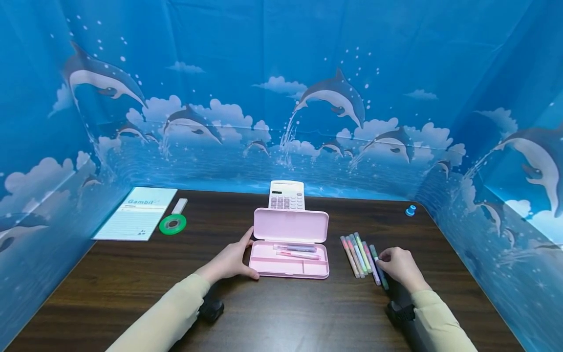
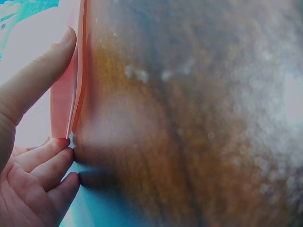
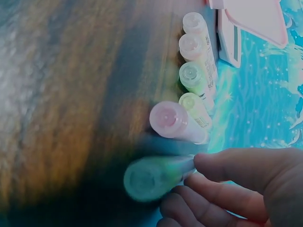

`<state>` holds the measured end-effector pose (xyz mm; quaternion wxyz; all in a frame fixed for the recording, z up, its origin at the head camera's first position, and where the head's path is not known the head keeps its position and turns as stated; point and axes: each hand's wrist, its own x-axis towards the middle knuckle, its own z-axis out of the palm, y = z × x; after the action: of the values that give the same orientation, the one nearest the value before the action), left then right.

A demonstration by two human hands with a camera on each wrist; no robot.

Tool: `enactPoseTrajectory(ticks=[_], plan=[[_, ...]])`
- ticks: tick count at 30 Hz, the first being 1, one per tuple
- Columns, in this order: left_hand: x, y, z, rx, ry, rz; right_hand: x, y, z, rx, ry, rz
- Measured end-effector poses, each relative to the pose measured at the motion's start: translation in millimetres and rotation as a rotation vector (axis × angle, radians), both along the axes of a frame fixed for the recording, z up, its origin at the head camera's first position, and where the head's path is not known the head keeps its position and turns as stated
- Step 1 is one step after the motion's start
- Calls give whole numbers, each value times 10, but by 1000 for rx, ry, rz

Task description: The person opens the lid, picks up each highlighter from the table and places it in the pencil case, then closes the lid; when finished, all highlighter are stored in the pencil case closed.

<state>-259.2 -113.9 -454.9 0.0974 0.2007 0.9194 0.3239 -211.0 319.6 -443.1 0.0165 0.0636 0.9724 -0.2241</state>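
Note:
A pink pencil case point(image 1: 269, 267) lies with its lid up in the middle of the table. Two markers point(image 1: 298, 255) rest in its long rear compartment. My left hand point(image 1: 230, 261) holds the case at its left end, thumb at the front corner and fingers round the side; in the left wrist view the thumb point(image 2: 40, 71) lies against the pink wall. To the right, my right hand point(image 1: 401, 268) pinches a dark green marker point(image 3: 147, 178) between thumb and fingers. Beside it several more markers point(image 1: 354, 256) lie in a slanted row, pink, orange, green and purple among them.
Behind the case stands a white calculator point(image 1: 287, 194), partly hidden by the lid. At the back left are a pale notebook point(image 1: 136, 215), a white eraser-like block point(image 1: 179, 206) and a green tape roll point(image 1: 165, 226). A small blue object point(image 1: 410, 210) sits near the back right corner.

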Motion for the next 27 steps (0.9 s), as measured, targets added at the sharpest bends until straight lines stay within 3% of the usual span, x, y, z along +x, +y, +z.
enactPoseTrajectory(ticks=[18,27], plan=[[7,-15,-17,-16,7,-9,-3,1,-9,-10,-22,-72],[12,2,6,-2,-2,6,6,-23,-34,-9,70,-57]])
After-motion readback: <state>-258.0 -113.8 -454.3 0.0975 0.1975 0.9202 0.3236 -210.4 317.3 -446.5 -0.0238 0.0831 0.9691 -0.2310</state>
